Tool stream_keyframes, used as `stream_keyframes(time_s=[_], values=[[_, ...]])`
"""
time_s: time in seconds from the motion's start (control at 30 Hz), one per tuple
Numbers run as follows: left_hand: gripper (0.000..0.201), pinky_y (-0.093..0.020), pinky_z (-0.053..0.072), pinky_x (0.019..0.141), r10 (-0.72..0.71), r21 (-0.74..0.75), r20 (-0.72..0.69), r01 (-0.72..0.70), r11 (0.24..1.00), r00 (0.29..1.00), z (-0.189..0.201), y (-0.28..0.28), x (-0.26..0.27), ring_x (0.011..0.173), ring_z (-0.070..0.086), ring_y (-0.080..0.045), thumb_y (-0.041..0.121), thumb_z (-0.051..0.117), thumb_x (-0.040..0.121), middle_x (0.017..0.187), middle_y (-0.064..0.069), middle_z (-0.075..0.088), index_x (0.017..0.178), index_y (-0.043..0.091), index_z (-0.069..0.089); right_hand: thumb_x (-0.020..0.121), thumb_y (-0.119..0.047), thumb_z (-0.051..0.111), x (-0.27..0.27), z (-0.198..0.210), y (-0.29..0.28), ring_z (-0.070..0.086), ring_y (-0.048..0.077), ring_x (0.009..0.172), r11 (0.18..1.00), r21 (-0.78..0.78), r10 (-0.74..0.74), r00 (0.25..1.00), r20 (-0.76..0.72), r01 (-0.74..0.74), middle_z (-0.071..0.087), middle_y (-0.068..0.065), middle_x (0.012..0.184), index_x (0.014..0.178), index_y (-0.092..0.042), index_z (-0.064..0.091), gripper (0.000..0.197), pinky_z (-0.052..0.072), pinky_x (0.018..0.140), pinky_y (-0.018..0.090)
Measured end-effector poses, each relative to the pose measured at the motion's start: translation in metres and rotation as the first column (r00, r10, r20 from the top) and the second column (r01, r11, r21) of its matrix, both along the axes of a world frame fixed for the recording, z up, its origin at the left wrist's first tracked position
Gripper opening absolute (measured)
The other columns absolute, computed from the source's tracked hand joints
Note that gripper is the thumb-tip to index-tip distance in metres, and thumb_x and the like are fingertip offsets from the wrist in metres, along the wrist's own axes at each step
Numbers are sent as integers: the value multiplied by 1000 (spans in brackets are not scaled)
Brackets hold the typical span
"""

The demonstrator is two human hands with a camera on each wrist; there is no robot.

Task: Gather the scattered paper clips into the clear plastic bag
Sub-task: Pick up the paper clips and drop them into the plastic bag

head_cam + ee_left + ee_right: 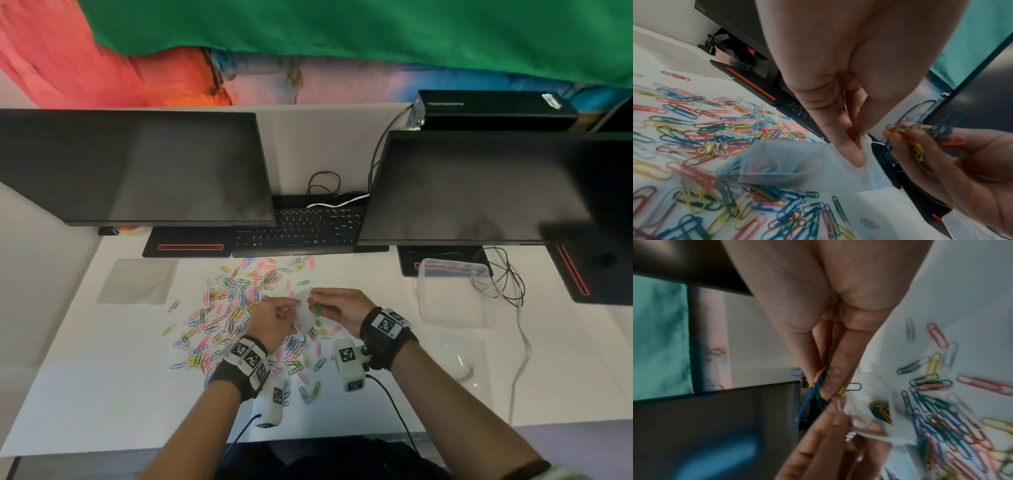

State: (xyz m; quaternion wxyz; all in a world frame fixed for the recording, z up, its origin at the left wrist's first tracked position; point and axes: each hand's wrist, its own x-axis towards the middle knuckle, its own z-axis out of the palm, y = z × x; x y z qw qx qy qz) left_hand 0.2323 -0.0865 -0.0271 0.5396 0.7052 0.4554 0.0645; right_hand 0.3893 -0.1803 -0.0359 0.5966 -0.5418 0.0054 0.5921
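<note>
Many coloured paper clips lie scattered over the white desk. My left hand pinches the rim of the clear plastic bag and holds it above the clips. The bag hangs from thumb and finger, with a few clips inside it. My right hand grips a bunch of paper clips right at the bag's mouth. The bunch shows yellow, blue and red clips between the fingers.
Two dark monitors overhang the back of the desk, with a keyboard between them. A clear plastic box and loose cables sit at the right. A grey sheet lies at the left.
</note>
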Motion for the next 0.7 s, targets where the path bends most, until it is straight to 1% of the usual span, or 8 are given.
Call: stream_keyframes(time_s=[0.07, 0.2, 0.23, 0.33, 0.4, 0.47, 0.57, 0.7], values=[[21, -34, 64, 68, -8, -3, -7, 7, 1000, 1000, -5, -2, 3, 73, 76, -26, 5, 58, 97, 83, -7, 74, 112, 9, 72, 79, 4, 71, -9, -4, 0, 68, 30, 91, 999, -29, 31, 999, 22, -30, 70, 23, 104, 102, 4, 69, 23, 55, 89, 34], [21, -42, 64, 71, -27, 12, 0, 27, 1000, 1000, -7, -6, 3, 68, 76, -25, 5, 58, 97, 82, -9, 75, 111, 8, 73, 82, 6, 68, -20, -9, 2, 70, 23, 74, 995, -104, -4, 995, 103, 14, 71, 20, 93, 97, 7, 69, 15, 58, 66, 22], [20, -42, 64, 70, -38, 27, 1, 38, 999, 999, -8, -5, 3, 68, 75, -24, 6, 58, 97, 81, -8, 75, 111, 8, 73, 83, 5, 67, -21, -12, 5, 70, 25, 75, 991, -133, -8, 991, 137, 26, 71, 20, 94, 96, 7, 69, 13, 59, 66, 24], [20, -43, 64, 70, -88, 55, 19, 87, 995, 996, -11, -2, 5, 66, 75, -24, 6, 58, 97, 79, -8, 76, 103, 17, 74, 79, -1, 67, -26, -15, 11, 69, 34, 82, 976, -213, 89, 965, 248, -35, 71, 20, 90, 80, 2, 75, 9, 58, 84, 41], [28, -43, 64, 69, -94, 62, 31, 92, 994, 995, -13, -3, 7, 65, 75, -26, 4, 59, 96, 77, -9, 76, 91, 28, 73, 71, 3, 62, -31, -14, 9, 61, 29, 73, 964, -236, 185, 942, 281, -119, 65, 18, 77, 76, 4, 73, 12, 54, 76, 37], [31, -42, 64, 69, -97, 60, 24, 95, 994, 995, -15, -1, 6, 66, 75, -26, 5, 60, 96, 76, -9, 76, 85, 32, 70, 69, 9, 60, -35, -13, 9, 57, 27, 72, 952, -237, 267, 902, 339, -192, 62, 20, 76, 80, 7, 71, 15, 50, 69, 36], [23, -37, 64, 70, -106, 52, 15, 105, 993, 994, -16, 5, 3, 65, 75, -22, 7, 59, 96, 78, -10, 76, 93, 25, 72, 78, 10, 64, -35, -13, 10, 68, 27, 81, 944, -261, 302, 843, 445, -200, 71, 24, 93, 91, 2, 73, 18, 56, 83, 37], [20, -31, 63, 67, -101, 25, 40, 100, 995, 994, -13, 11, -4, 64, 74, -19, 6, 58, 97, 78, -7, 75, 105, 13, 75, 85, -11, 63, -36, -13, 17, 71, 23, 77, 908, -379, 386, 706, 594, -177, 74, 9, 85, 81, -18, 76, 15, 60, 74, 33]])
